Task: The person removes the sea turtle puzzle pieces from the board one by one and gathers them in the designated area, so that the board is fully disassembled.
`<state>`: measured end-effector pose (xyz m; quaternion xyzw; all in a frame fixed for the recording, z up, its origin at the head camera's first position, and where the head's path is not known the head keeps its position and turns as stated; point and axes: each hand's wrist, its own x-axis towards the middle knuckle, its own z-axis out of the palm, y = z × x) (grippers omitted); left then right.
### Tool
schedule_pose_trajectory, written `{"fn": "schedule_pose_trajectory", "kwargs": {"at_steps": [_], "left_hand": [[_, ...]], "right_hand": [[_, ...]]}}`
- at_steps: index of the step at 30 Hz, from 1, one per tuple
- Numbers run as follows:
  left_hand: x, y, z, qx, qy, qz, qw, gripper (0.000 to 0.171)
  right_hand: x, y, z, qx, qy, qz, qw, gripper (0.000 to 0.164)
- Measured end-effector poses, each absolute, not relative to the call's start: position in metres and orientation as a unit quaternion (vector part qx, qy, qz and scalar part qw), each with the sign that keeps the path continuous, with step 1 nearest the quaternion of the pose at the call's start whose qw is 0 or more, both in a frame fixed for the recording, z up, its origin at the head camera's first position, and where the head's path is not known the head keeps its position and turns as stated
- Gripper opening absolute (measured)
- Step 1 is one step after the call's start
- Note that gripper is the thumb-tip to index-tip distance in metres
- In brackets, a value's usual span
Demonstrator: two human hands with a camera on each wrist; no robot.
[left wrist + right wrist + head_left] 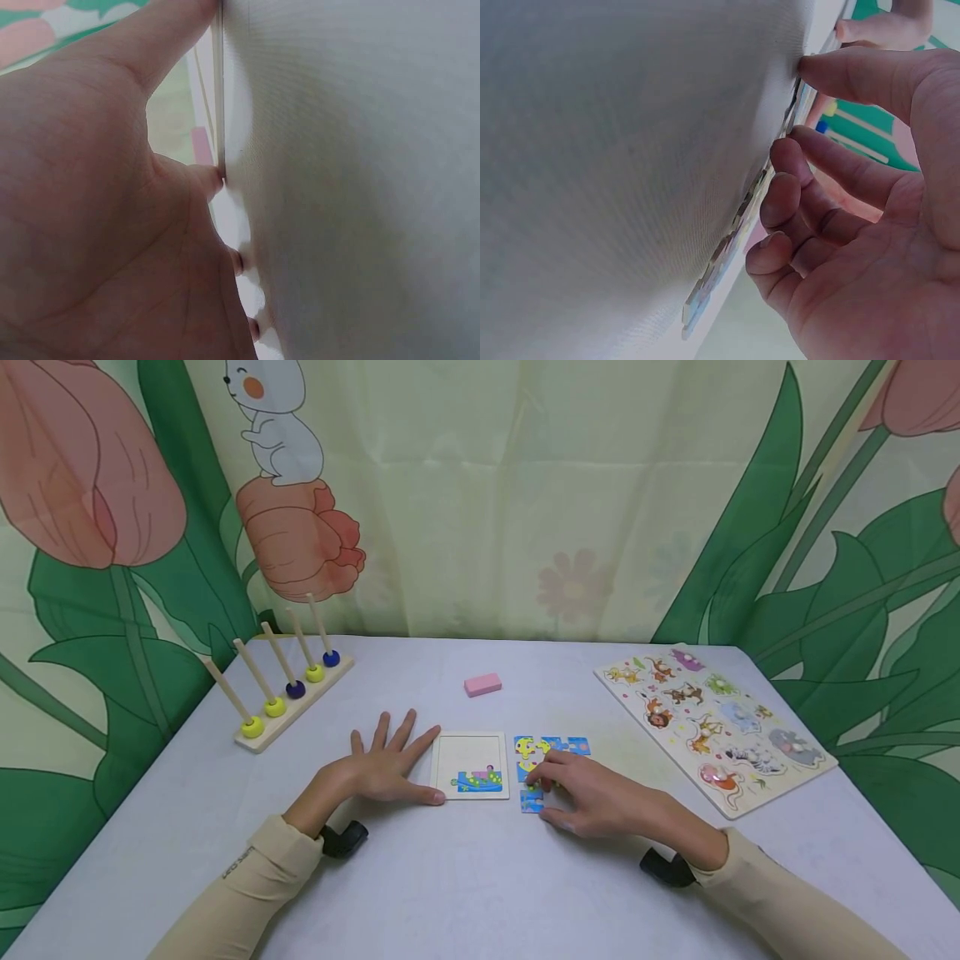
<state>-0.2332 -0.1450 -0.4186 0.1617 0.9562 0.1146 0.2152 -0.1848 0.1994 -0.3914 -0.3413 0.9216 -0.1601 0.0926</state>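
Note:
A white square puzzle tray lies mid-table, with several joined blue and green pieces along its bottom. My left hand is spread flat at its left side, thumb and index finger at the frame's edge. To the right of the tray lie more jigsaw pieces, blue and yellow. Over them my right hand bends its fingers, thumb and index tips on either side of a blue puzzle piece at the lower left. In the right wrist view, the thumb reaches the tabletop beside the pieces.
A pink block sits behind the tray. On the left stands a wooden peg stand with yellow and blue beads. An animal puzzle board lies at the right. A printed curtain hangs behind the white table.

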Motion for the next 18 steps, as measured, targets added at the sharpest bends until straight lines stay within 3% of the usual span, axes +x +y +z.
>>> {"fn": "schedule_pose_trajectory", "kwargs": {"at_steps": [18], "left_hand": [[-0.2306, -0.1449, -0.4167, 0.161, 0.955, 0.130, 0.210, 0.118]], "right_hand": [[-0.1855, 0.1992, -0.3918, -0.342, 0.921, -0.158, 0.098, 0.034]]}}
